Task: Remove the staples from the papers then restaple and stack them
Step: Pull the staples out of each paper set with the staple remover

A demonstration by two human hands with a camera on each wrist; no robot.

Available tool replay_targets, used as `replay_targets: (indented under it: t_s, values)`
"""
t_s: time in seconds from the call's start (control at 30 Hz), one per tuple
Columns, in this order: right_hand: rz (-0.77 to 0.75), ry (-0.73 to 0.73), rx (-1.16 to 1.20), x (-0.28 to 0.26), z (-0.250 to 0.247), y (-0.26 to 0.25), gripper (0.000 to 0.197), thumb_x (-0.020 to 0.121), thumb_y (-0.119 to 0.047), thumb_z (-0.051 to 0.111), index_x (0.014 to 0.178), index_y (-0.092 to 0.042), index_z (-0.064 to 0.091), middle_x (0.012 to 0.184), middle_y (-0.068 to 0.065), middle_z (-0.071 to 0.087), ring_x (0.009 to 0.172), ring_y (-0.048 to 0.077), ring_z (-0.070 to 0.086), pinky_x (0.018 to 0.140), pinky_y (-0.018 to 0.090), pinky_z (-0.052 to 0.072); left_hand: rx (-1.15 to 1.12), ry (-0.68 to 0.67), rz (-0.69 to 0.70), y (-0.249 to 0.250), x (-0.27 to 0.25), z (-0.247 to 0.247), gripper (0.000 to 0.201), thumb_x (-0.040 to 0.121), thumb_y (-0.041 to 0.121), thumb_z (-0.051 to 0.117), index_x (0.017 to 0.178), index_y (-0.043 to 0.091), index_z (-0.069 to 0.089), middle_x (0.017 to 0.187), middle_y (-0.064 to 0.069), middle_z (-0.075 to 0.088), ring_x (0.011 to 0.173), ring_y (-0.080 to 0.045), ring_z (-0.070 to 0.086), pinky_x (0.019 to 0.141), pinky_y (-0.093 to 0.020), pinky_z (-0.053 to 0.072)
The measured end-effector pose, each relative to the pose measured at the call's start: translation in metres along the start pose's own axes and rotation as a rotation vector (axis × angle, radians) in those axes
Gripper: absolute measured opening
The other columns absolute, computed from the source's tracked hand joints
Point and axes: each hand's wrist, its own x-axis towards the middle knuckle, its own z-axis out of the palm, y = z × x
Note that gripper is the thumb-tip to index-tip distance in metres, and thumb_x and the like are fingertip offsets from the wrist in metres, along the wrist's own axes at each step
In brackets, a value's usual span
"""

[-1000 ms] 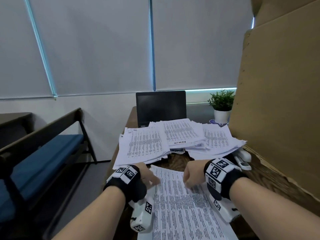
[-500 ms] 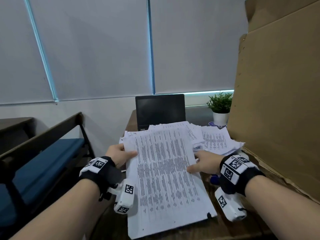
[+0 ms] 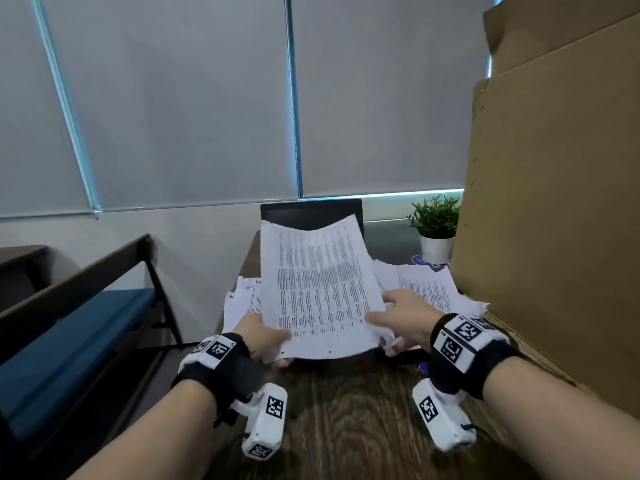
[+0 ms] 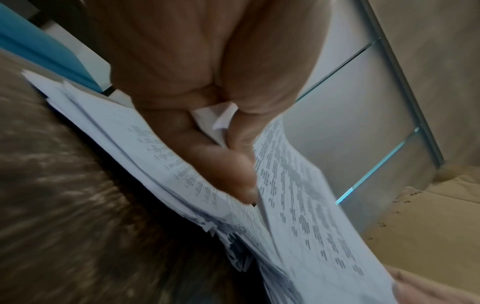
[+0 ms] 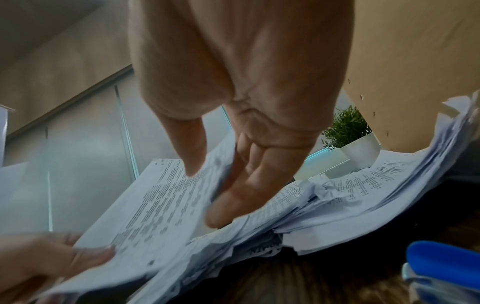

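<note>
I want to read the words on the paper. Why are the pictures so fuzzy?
Head view: the held sheet is sharp enough to show columns, the print too small to read. Left wrist view: the table streaks with motion blur. Right wrist view: the left hand and the sheet's near edge smear.

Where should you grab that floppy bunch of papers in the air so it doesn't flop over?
Probably by its near bottom edge, one hand at each corner, coming from the sides. The bunch stands tilted up and its top edge already sags. The left hand pinches the near left corner; the right hand lies with straight fingers along the right edge. A pinch there too would likely steady it.
</note>
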Motion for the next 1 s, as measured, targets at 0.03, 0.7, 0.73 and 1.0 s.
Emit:
replay_targets:
  t_s: [0.03, 0.7, 0.73, 1.0]
  values:
    - [0.015, -0.038, -0.048, 0.001, -0.002, 0.003, 0.018, 0.093, -0.010, 0.060, 0.111, -0.010, 0.058, 0.095, 0.011, 0.064, 0.057, 0.020, 0.063, 0.048, 0.029, 0.053, -0.030, 0.009, 0.002, 0.003, 0.005, 0.004, 0.026, 0.087, 0.007, 0.068, 0.109, -0.002, 0.058, 0.096, -0.017, 0.067, 0.073, -0.029, 0.063, 0.050, -0.034, 0.057]
    - [0.031, 0.083, 0.370, 0.101, 0.016, -0.003, 0.018, 0.097, -0.020, 0.054, 0.109, -0.007, 0.057, 0.110, 0.014, 0.064, 0.066, 0.030, 0.066, 0.060, 0.041, 0.057, -0.057, 0.103, -0.066, 0.001, 0.092, -0.012, 0.011, 0.093, 0.006, 0.061, 0.084, 0.006, 0.055, 0.070, -0.012, 0.051, 0.054, -0.021, 0.048, 0.035, -0.019, 0.044]
    - [0.039, 0.060, 0.364, 0.104, 0.024, -0.005, 0.021, 0.097, -0.023, 0.054, 0.111, -0.008, 0.060, 0.109, 0.013, 0.067, 0.069, 0.030, 0.068, 0.060, 0.041, 0.058, -0.021, 0.122, -0.064, -0.003, 0.092, -0.019, 0.013, 0.092, 0.004, 0.061, 0.083, 0.005, 0.053, 0.067, -0.012, 0.050, 0.051, -0.021, 0.047, 0.034, -0.019, 0.044]
    - [0.011, -0.041, -0.099, 0.115, 0.072, -0.013, 0.019, 0.089, 0.000, 0.061, 0.075, -0.008, 0.052, 0.072, 0.008, 0.041, 0.047, 0.014, 0.057, 0.051, 0.032, 0.055, 0.439, 0.169, -0.131, -0.036, 0.093, -0.061, 0.038, 0.084, 0.025, 0.072, 0.109, -0.002, 0.063, 0.100, -0.011, 0.070, 0.088, -0.025, 0.067, 0.069, -0.028, 0.053]
